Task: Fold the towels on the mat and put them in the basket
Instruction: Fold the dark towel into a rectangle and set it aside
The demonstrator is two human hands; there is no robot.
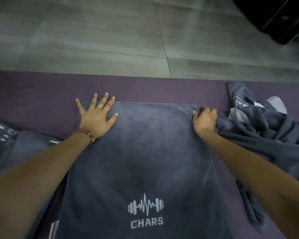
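Two hands fix the towel point(141, 149) at frame centre: left hand point(95, 116) pressing flat with fingers spread, right hand point(204, 120) pinching its corner, probably to keep the fold aligned

Centre: grey towel point(141, 152) flat on purple mat point(33, 94), logo side up, far edge a fold. Crumpled towel pile point(259, 128) at right, another towel point(24, 149) at left.

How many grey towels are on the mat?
3: the middle towel, flat, held by the left hand and right hand; a crumpled towel at the right; a left towel at the picture's edge. That heap may hide more.
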